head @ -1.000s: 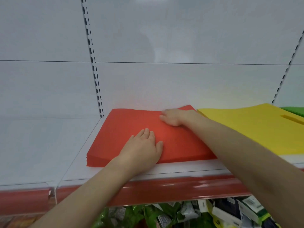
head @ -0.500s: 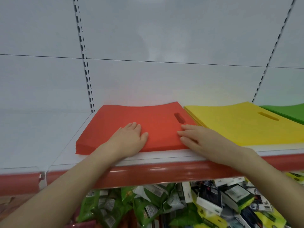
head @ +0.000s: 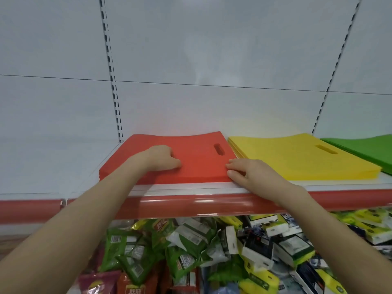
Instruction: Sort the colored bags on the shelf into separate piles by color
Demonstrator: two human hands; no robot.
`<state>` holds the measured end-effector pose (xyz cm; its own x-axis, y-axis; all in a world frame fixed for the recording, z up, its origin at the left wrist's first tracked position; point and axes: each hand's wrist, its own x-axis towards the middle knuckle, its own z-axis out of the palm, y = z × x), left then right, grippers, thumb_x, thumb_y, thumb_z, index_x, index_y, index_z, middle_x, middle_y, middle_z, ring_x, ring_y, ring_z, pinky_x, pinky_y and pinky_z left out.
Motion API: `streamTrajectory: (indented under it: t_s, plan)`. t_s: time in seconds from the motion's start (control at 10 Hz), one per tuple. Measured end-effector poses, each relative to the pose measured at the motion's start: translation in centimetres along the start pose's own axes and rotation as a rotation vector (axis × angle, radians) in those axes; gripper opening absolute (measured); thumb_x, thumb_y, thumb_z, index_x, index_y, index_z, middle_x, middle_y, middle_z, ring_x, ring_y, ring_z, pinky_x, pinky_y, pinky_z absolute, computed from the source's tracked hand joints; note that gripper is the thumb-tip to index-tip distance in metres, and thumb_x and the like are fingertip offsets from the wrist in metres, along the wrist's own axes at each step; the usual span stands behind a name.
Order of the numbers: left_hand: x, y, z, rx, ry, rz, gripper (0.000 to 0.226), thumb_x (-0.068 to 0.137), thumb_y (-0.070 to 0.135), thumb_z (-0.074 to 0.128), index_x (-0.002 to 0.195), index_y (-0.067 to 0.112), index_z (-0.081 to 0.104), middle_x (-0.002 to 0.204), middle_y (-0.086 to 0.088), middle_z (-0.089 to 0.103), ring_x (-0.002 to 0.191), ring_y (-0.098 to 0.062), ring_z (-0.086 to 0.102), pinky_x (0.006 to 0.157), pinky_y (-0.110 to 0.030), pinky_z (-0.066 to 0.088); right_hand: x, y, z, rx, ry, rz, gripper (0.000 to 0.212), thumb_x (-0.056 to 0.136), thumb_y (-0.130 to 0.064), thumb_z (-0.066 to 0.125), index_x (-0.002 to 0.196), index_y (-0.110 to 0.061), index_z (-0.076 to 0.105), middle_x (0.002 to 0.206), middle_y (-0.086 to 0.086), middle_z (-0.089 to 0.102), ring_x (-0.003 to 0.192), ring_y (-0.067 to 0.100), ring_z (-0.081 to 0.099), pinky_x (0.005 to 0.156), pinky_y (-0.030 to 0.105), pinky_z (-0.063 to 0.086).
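Note:
Three flat piles of bags lie side by side on the white shelf. The red pile is on the left, the yellow pile in the middle, and the green pile at the right edge of view. My left hand rests on top of the red pile with its fingers curled under and grips nothing. My right hand touches the red pile's front right corner with straight fingers, just left of the yellow pile.
The shelf has a glossy red front rail and a white slotted back wall. Left of the red pile the shelf surface is bare white. Below the rail is a bin of green snack packets and boxed goods.
My right hand came back from the far edge of the red pile to its front right corner. My left hand's fingers went from flat to curled. The view has dropped lower.

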<state>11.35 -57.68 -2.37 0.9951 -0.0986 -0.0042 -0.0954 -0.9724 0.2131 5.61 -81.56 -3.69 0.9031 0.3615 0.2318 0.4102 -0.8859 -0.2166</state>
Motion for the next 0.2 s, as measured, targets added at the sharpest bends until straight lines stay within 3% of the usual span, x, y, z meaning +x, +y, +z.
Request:
streamTrajectory:
  t_s: [0.1,0.2]
  plan:
    - [-0.05,0.32,0.28,0.011,0.105,-0.006,0.043,0.091,0.041,0.049,0.114,0.007,0.059,0.118,-0.011,0.059,0.106,-0.027,0.054,0.089,-0.032,0.043,0.1,-0.43,-0.29,-0.047,-0.014,-0.001,0.034,0.099,-0.025,0.04,0.12,-0.006,0.059,0.129,0.01,0.056,0.121,0.025,0.049,0.098,0.039,0.039]
    - [-0.39,1.18,0.79,0.018,0.248,0.006,0.05,0.095,0.038,0.043,0.132,0.004,0.044,0.136,-0.014,0.047,0.125,-0.03,0.043,0.103,-0.037,0.036,0.11,-0.52,-0.73,-0.045,0.049,0.009,0.033,0.099,-0.026,0.041,0.124,-0.01,0.055,0.132,0.007,0.054,0.122,0.024,0.048,0.095,0.037,0.04]
